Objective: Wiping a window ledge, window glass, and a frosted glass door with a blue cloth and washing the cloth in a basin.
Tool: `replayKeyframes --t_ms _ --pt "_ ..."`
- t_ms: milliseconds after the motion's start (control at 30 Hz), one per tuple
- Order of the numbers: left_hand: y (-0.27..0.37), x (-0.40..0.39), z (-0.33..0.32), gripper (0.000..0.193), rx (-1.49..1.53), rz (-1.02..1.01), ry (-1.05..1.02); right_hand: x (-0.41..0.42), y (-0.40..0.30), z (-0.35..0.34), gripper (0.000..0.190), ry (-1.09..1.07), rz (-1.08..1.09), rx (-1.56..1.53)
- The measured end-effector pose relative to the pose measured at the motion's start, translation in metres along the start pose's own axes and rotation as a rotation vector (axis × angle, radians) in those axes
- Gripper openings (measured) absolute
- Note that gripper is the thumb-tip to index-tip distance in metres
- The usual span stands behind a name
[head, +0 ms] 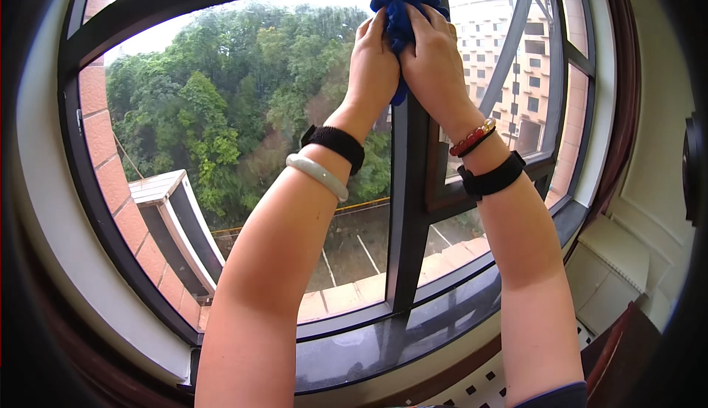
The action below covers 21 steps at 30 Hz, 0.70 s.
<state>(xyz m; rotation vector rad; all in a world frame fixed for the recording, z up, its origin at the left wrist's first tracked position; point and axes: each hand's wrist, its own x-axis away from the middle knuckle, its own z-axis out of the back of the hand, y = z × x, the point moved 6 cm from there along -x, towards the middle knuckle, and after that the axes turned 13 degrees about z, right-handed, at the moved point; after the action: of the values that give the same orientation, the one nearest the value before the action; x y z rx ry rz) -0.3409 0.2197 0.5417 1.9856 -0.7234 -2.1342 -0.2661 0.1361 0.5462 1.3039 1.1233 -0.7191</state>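
Both my arms reach up to the dark window frame (409, 187), where a bunched blue cloth (406, 12) lies against the top of the vertical mullion. My left hand (375, 68) grips the cloth from the left, its fingers partly sunk in the folds. From the right, my right hand (434, 59) holds the same cloth, with the fingers spread over it. A tail of the cloth hangs down between my wrists. To the left of the mullion is a large glass pane (249, 104). On the right, a hinged window sash (547, 76) is swung outward.
Below the window runs a glossy dark stone sill (354, 358). Outside, an air-conditioner unit (177, 225) stands at the lower left. A dark red curtain (619, 76) hangs at the right, above a pale cabinet (603, 264). A dark red wooden piece of furniture (625, 347) is at the lower right.
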Motion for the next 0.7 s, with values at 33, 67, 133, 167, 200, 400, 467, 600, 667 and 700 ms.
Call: replayKeyframes --t_ms 33,67,133,167,200,400,467,600,667,700 --pt "0.0 0.007 -0.001 0.042 0.002 -0.027 0.019 0.005 -0.002 0.001 0.046 -0.008 -0.006 0.002" --pt "-0.003 0.01 -0.002 0.042 -0.006 -0.04 0.053 0.01 -0.006 0.003 0.046 -0.008 0.004 0.003" --pt "-0.008 0.025 -0.003 0.042 -0.05 -0.079 0.074 0.024 -0.013 0.006 0.047 -0.014 0.01 0.005" --pt "-0.008 0.035 -0.003 0.043 -0.096 -0.125 0.098 0.031 -0.017 0.008 0.048 -0.025 0.012 0.01" --pt "-0.012 0.042 -0.005 0.047 -0.07 -0.135 0.113 0.04 -0.02 0.009 0.048 -0.037 0.014 0.017" --pt "-0.037 0.112 -0.005 0.051 -0.136 -0.078 0.109 0.102 -0.05 0.018 0.05 -0.112 -0.031 0.006" --pt "-0.047 0.141 -0.005 0.051 -0.156 -0.042 0.101 0.127 -0.061 0.021 0.051 -0.159 -0.032 -0.014" --pt "-0.075 0.203 -0.004 0.052 -0.245 0.008 0.06 0.182 -0.088 0.033 0.05 -0.267 -0.101 -0.062" --pt "-0.088 0.233 -0.002 0.055 -0.285 0.038 0.031 0.211 -0.099 0.035 0.05 -0.313 -0.141 -0.082" --pt "-0.091 0.247 -0.007 0.056 -0.265 0.081 0.008 0.225 -0.103 0.041 0.049 -0.342 -0.139 -0.065"
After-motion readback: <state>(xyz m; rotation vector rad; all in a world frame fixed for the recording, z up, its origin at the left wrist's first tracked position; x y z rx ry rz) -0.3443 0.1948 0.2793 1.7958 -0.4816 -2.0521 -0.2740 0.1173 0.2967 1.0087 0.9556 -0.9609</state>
